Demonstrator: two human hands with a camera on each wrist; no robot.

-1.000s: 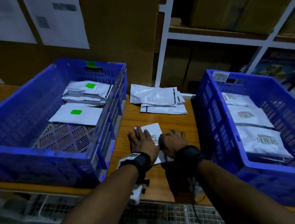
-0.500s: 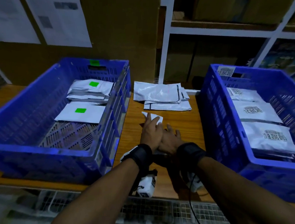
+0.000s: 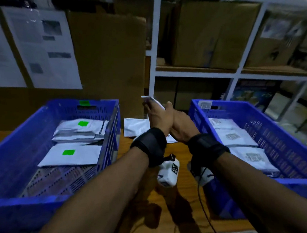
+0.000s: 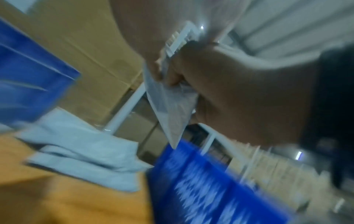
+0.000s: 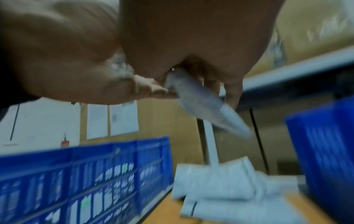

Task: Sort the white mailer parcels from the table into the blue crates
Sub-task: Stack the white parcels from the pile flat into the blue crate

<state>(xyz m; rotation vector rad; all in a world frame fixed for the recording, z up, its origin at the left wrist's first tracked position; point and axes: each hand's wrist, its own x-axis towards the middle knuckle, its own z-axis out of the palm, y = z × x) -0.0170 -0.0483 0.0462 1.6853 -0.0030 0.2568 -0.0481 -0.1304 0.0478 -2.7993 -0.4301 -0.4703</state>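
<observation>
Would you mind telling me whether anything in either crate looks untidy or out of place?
Nothing serious. In the left crate the far stack of parcels is fanned and crooked, unlike the flat parcel before it. The right crate holds a neat row.

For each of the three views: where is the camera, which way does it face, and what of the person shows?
Head: looks down at both forearms, left hand and right hand lifting a parcel between the blue crates.
Left wrist: beside the hand, facing the parcel.
Right wrist: beneath the palm, facing the left crate.
All show the table's parcel pile.
</observation>
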